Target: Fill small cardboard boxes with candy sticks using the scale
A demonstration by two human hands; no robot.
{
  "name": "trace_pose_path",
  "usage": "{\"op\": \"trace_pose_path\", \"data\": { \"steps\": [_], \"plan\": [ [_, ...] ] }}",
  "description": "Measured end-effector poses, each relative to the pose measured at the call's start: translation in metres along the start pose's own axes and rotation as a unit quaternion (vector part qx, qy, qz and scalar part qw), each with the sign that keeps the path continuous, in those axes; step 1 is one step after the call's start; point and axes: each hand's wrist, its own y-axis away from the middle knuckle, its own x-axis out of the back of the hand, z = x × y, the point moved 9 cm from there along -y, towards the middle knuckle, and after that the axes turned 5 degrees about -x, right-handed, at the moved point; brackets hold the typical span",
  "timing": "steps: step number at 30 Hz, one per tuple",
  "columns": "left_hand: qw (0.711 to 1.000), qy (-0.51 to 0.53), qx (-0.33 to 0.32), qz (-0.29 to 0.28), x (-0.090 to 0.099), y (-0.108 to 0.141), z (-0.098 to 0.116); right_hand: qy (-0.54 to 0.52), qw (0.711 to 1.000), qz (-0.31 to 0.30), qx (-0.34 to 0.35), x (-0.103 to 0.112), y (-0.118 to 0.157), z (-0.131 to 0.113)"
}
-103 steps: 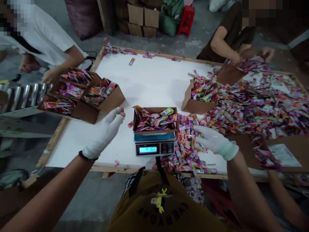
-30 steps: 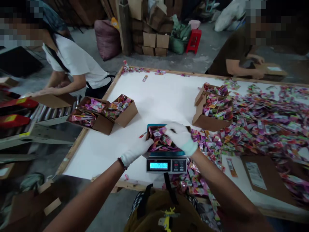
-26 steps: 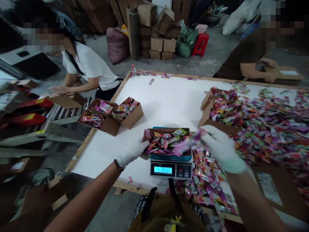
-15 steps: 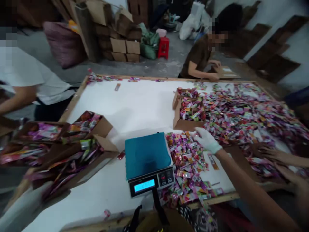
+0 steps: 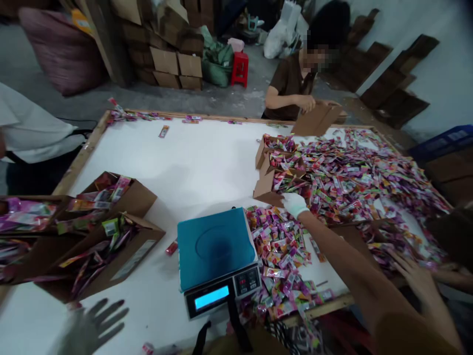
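Note:
My left hand, in a pale glove, is spread over the white table at the lower left, holding nothing, just below an open carton of packets. My gloved right hand reaches to the near edge of a packet-filled carton; its fingertips meet the cardboard and its grip is hard to make out. Between my hands stands a digital scale with a bare blue-green platform and lit display. Loose small packets lie right of the scale, below my right hand.
A large packet heap covers the table's right side. At the far edge a person holds flattened cardboard. Another person's hand is in a carton at right. A person in white stands left.
My left hand has come away from the left carton and spread open. My right hand is at a carton that has shifted toward me. The far person has raised the cardboard. The view has turned slightly.

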Motion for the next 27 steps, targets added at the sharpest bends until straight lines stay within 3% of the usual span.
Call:
{"op": "trace_pose_path", "data": {
  "steps": [2, 3, 5, 7, 9, 11, 13, 15, 17, 20, 22, 23, 25, 27],
  "plan": [
    [0.995, -0.050, 0.071, -0.038, -0.013, 0.007, -0.044, 0.018, 0.999, -0.024, -0.015, 0.012, 0.030, 0.002],
    [0.990, -0.104, 0.073, -0.056, -0.020, 0.013, -0.055, 0.023, 0.999, -0.030, -0.011, 0.023, 0.047, 0.000],
    [0.976, -0.204, 0.007, -0.072, -0.038, 0.025, -0.049, 0.036, 0.998, -0.041, 0.019, 0.049, 0.085, -0.017],
    [0.957, -0.259, -0.095, -0.087, -0.064, 0.043, -0.017, 0.056, 0.993, -0.059, 0.081, 0.072, 0.126, -0.052],
    [0.938, -0.261, -0.195, -0.117, -0.097, 0.069, 0.025, 0.068, 0.980, -0.097, 0.163, 0.080, 0.165, -0.101],
    [0.920, -0.235, -0.291, -0.119, -0.125, 0.099, 0.068, 0.067, 0.956, -0.154, 0.242, 0.072, 0.199, -0.157],
    [0.909, -0.161, -0.355, -0.149, -0.149, 0.129, 0.098, 0.074, 0.924, -0.217, 0.305, 0.051, 0.229, -0.208],
    [0.901, -0.100, -0.397, -0.147, -0.162, 0.152, 0.116, 0.076, 0.898, -0.249, 0.354, 0.034, 0.252, -0.244],
    [0.894, -0.076, -0.426, -0.116, -0.164, 0.166, 0.124, 0.051, 0.888, -0.220, 0.400, 0.035, 0.268, -0.261],
    [0.900, -0.050, -0.412, -0.131, -0.169, 0.173, 0.117, -0.084, 0.878, -0.095, 0.462, 0.074, 0.280, -0.243],
    [0.909, -0.022, -0.379, -0.171, -0.172, 0.172, 0.103, -0.225, 0.871, -0.013, 0.437, 0.100, 0.271, -0.195],
    [0.914, -0.010, -0.365, -0.176, -0.170, 0.170, 0.096, -0.296, 0.872, 0.012, 0.390, 0.103, 0.259, -0.162],
    [0.928, 0.012, -0.342, -0.148, -0.158, 0.163, 0.081, -0.399, 0.884, 0.015, 0.242, 0.076, 0.228, -0.090],
    [0.942, 0.032, -0.317, -0.104, -0.140, 0.155, 0.066, -0.430, 0.900, -0.015, 0.072, 0.019, 0.204, -0.021]
  ]
}}
